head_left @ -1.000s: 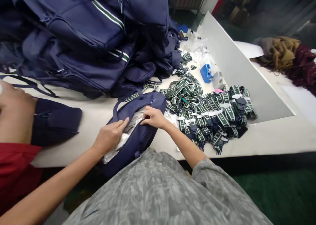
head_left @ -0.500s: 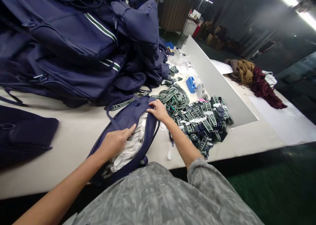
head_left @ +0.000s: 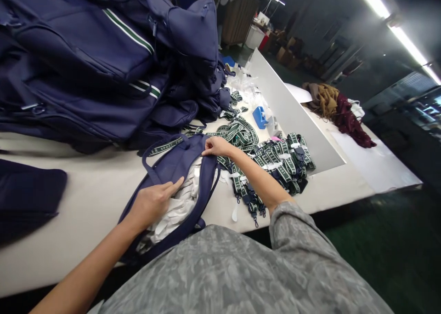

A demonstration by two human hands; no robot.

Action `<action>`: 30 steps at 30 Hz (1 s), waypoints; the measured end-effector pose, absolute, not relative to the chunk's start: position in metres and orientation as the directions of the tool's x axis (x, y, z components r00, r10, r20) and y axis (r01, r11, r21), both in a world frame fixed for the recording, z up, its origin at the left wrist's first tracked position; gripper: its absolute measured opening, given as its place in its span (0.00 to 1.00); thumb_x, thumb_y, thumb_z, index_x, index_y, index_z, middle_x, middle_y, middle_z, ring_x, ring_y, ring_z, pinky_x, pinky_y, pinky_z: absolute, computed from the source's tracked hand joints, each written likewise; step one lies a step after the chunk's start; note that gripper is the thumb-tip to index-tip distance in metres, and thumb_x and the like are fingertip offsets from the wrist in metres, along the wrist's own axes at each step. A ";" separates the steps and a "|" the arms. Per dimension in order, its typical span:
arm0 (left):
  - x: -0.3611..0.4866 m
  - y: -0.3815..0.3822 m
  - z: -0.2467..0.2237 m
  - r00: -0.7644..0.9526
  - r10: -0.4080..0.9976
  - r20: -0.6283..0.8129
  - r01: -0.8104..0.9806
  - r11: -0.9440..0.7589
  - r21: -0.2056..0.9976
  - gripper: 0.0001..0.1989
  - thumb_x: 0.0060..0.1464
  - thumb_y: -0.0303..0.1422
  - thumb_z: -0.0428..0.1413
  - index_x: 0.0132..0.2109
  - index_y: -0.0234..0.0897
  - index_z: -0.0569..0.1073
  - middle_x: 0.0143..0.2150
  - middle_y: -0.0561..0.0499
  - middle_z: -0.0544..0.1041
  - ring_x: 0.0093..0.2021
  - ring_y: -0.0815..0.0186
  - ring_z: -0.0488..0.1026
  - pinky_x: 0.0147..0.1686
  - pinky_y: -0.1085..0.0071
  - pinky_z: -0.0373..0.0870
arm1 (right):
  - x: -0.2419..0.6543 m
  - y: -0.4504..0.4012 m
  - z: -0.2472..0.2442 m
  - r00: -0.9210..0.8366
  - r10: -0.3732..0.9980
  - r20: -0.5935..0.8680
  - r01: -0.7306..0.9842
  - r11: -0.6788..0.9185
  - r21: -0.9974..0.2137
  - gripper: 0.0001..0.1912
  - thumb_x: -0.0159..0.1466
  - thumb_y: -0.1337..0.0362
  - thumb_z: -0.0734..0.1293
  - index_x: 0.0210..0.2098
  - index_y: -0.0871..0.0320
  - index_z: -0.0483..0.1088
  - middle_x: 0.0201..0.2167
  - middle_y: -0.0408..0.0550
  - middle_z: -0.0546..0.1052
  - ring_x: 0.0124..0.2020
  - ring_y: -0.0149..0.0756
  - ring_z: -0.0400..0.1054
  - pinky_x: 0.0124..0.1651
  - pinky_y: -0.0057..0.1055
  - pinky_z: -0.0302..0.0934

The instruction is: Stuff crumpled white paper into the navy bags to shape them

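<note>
A navy bag (head_left: 207, 180) lies unzipped at the table's front edge, with crumpled white paper (head_left: 177, 213) showing in its opening. My left hand (head_left: 155, 201) rests at the opening's left side, its fingers closed on the bag's edge and the index finger stretched toward the paper. At the far end of the opening, my right hand (head_left: 215, 146) pinches the navy fabric between thumb and fingers. A green and white lettered strap (head_left: 165, 147) lies beside the bag's far end.
Navy bags (head_left: 86, 65) are piled high at the back left. Bundled lettered straps (head_left: 275, 162) lie right of my right forearm, with a blue tape dispenser (head_left: 260, 117) behind them. A grey upright panel (head_left: 296, 116) crosses the table. Another navy piece (head_left: 29, 194) lies far left.
The view has shifted slightly to the right. My right hand has moved a little left along the bag's far end, its forearm now lying flatter across the straps. My left hand stays at the opening.
</note>
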State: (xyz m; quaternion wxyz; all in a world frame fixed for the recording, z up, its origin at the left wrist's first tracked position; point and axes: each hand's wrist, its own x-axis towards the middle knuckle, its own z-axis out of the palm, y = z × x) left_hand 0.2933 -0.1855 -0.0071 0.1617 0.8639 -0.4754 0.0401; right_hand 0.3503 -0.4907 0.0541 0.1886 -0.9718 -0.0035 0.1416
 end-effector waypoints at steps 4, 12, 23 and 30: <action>0.296 -0.183 -0.009 0.547 -0.806 0.227 -0.832 -0.494 0.253 0.30 0.56 0.20 0.47 0.64 0.39 0.68 0.41 0.50 0.81 0.33 0.65 0.77 0.27 0.70 0.65 | 0.344 -0.485 0.053 0.955 -0.013 -0.297 -0.113 -0.941 -0.320 0.10 0.57 0.59 0.75 0.30 0.59 0.75 0.29 0.43 0.77 0.30 0.28 0.67 0.32 0.23 0.53; 0.296 -0.183 -0.010 0.550 -0.803 0.228 -0.832 -0.502 0.238 0.31 0.55 0.19 0.47 0.65 0.38 0.67 0.41 0.49 0.81 0.35 0.64 0.77 0.30 0.69 0.66 | 0.337 -0.472 0.052 0.908 -0.234 -0.348 -0.386 -0.791 -0.474 0.03 0.56 0.70 0.69 0.26 0.62 0.74 0.23 0.44 0.77 0.26 0.29 0.71 0.30 0.22 0.60; 0.298 -0.178 -0.009 0.580 -0.742 0.336 -0.815 -0.531 0.234 0.30 0.54 0.19 0.48 0.62 0.40 0.70 0.35 0.51 0.79 0.32 0.64 0.75 0.29 0.70 0.64 | 0.345 -0.440 0.075 0.951 -0.140 -0.275 -0.120 -0.989 0.088 0.12 0.66 0.63 0.66 0.41 0.66 0.77 0.43 0.67 0.79 0.48 0.54 0.74 0.48 0.40 0.66; 0.294 -0.177 -0.007 0.603 -0.726 0.331 -0.798 -0.548 0.250 0.28 0.56 0.20 0.47 0.61 0.40 0.71 0.34 0.50 0.79 0.30 0.65 0.74 0.27 0.70 0.62 | 0.338 -0.420 0.084 0.962 -0.001 -0.273 0.031 -0.993 0.116 0.11 0.66 0.63 0.64 0.39 0.61 0.78 0.40 0.62 0.80 0.44 0.50 0.75 0.43 0.36 0.64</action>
